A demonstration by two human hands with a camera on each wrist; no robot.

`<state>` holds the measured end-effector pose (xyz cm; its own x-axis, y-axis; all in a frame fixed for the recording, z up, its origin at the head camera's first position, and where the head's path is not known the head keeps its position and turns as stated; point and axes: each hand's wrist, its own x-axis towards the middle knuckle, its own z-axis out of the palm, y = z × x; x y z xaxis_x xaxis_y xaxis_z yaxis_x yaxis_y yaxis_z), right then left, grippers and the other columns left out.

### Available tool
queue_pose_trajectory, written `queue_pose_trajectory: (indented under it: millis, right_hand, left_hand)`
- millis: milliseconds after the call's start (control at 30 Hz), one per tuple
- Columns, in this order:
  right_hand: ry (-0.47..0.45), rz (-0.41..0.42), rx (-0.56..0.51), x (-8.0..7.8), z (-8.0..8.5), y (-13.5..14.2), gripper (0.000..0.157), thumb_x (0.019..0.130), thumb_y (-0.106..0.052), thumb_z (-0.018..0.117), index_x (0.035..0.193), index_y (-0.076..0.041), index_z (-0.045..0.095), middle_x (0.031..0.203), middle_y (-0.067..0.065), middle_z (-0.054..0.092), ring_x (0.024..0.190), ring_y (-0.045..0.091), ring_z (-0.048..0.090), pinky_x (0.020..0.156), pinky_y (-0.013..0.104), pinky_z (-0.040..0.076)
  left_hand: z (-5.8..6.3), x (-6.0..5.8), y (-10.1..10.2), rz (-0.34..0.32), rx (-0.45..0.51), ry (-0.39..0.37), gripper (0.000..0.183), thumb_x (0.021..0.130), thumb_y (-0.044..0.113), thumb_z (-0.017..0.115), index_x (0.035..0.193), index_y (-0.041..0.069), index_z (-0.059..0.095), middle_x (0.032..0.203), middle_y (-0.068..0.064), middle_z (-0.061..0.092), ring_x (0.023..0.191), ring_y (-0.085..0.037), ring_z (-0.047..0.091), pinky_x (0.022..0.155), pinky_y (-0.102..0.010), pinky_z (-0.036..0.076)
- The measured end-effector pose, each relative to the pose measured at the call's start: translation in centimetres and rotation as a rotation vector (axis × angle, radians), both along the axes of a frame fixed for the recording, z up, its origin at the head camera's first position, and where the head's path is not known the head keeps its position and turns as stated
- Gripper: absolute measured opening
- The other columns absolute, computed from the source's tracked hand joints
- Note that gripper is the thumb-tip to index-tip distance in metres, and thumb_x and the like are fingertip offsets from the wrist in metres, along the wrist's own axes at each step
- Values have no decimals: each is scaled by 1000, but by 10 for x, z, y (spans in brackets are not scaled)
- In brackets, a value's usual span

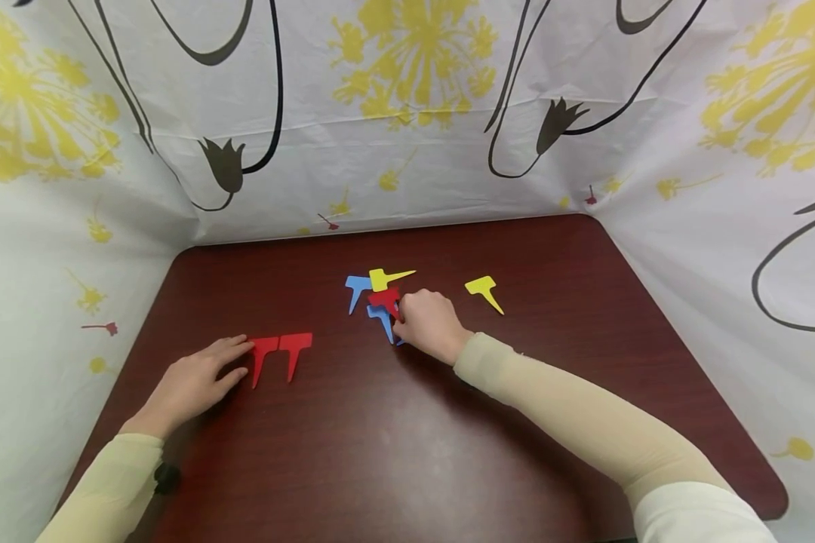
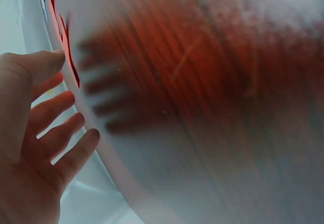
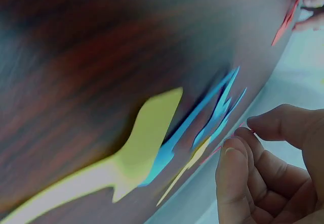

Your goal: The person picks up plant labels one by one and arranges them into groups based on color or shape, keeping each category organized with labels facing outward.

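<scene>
Two red T-shaped plant labels [image 1: 265,345] lie side by side at left on the table. My left hand [image 1: 193,381], fingers extended and spread, touches the outer one with its fingertips. At the middle, my right hand [image 1: 429,324] pinches another red plant label [image 1: 385,300] between thumb and fingers; in the right wrist view only a thin red edge shows by the fingertips. Beneath and beside it are a blue label [image 1: 380,313], another blue label [image 1: 358,285] and a yellow label [image 1: 379,280]. My right hand partly hides a further blue piece.
Apart from the group, a single yellow label [image 1: 482,286] lies to the right of my right hand. The dark reddish-brown table [image 1: 353,452] has rounded corners. Patterned white cloth [image 1: 407,173] hangs around its back and sides.
</scene>
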<state>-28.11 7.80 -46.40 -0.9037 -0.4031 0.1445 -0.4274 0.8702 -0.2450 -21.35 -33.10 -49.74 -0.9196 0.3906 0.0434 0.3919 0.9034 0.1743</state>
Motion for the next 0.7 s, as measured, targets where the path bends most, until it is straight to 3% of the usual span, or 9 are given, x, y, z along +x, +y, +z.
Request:
queue_pose_trajectory:
  millis: [233,467,700]
  right_hand:
    - [28,55,59,12,-3,-21,41,87,-23,71,50,-17,54,44,-5,44,45,12,43,41,27,35]
    - [4,124,47,26,-7,-37,31,87,-26,75,62,-16,58,47,-5,46,44,12,45,41,24,39]
    - [9,143,40,36,-13,-47,30,87,-24,72,62,-16,57,49,-6,47,45,12,46,39,25,39]
  left_hand:
    - [-3,3,2,-28,39,-29,61,94,36,71,149,16,52,154,-15,43,141,-40,38,101,-64,43]
    - [-9,4,2,-59,25,-80,67,96,43,68,154,20,44,161,-13,34,144,-42,31,104,-65,39]
    - [-10,5,3,-63,27,-91,69,97,47,64,156,20,41,162,-10,31,146,-40,29,108,-65,35]
